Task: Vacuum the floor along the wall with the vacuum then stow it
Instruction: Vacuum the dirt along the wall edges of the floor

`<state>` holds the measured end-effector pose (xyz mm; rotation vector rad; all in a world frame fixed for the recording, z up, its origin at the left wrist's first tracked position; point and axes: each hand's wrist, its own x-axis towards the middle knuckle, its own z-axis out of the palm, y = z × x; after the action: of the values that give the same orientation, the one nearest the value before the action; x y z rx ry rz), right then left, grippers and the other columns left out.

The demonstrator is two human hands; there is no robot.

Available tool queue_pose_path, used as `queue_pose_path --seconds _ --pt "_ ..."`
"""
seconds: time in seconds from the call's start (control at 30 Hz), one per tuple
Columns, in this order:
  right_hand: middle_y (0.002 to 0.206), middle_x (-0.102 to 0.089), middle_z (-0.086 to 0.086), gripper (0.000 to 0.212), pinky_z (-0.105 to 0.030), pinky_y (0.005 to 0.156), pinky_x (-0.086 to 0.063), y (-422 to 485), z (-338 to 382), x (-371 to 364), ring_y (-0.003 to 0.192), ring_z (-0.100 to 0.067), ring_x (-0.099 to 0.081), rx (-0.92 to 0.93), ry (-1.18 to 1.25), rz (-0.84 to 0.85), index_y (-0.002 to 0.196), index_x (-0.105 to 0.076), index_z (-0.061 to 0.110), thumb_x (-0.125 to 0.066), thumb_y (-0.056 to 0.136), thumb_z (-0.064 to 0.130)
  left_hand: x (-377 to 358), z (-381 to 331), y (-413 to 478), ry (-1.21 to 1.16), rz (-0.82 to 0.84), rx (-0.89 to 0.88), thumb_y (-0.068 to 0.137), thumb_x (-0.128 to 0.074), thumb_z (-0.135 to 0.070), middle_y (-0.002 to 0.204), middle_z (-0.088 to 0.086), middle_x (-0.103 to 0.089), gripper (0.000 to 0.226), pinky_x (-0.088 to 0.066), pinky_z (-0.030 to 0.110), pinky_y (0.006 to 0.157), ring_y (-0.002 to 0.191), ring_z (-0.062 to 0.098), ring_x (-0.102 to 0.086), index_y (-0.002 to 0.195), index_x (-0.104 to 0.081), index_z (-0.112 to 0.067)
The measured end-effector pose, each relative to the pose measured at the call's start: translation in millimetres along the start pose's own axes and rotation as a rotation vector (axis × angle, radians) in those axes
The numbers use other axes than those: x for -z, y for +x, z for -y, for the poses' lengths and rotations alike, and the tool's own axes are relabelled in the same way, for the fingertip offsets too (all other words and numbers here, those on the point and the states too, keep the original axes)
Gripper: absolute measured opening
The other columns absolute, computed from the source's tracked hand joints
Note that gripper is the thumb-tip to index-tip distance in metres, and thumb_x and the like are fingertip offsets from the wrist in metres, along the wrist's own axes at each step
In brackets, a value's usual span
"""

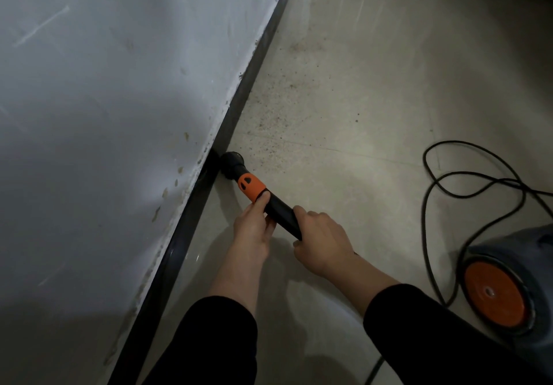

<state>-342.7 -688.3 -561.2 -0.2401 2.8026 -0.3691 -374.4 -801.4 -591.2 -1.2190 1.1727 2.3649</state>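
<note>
A black vacuum tube (281, 212) with an orange collar (250, 186) slants down to a round black nozzle (232, 164) that sits on the floor against the dark baseboard (239, 106). My left hand (254, 229) grips the tube just below the orange collar, thumb on top. Behind it, my right hand (321, 242) holds the tube's rear end. The grey vacuum body (508, 280) with an orange wheel rests on the floor at the right. Brown dust specks (278, 106) lie on the floor ahead of the nozzle, along the wall.
A stained white wall (119, 115) fills the left side. The black power cord (478, 187) loops over the pale floor at the right, near the vacuum body. A dark object's edge (526, 4) shows at the top right.
</note>
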Motion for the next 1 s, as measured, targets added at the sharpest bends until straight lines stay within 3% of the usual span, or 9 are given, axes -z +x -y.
queue_pose_path --seconds 0.53,1.0 --pt "0.110 -0.058 -0.007 0.043 -0.036 0.072 -0.038 -15 -16 10 0.100 -0.028 -0.053 -0.006 -0.026 -0.016 0.127 -0.040 0.015 -0.057 0.088 0.019 -13 16 -10 0.018 0.033 -0.015 0.093 -0.063 -0.016 0.095 0.004 -0.063 0.020 -0.048 0.037 0.102 0.107 0.024 -0.060 0.110 -0.058 -0.006" --pt "0.109 -0.058 -0.008 0.041 -0.037 0.072 -0.039 -29 -40 21 0.100 -0.028 -0.053 -0.046 -0.038 -0.021 0.124 -0.041 0.015 -0.056 0.087 0.016 -36 36 -17 0.044 0.083 0.003 0.094 -0.062 -0.017 0.095 0.003 -0.062 0.018 -0.049 0.033 0.096 0.105 0.023 -0.059 0.108 -0.057 -0.007"
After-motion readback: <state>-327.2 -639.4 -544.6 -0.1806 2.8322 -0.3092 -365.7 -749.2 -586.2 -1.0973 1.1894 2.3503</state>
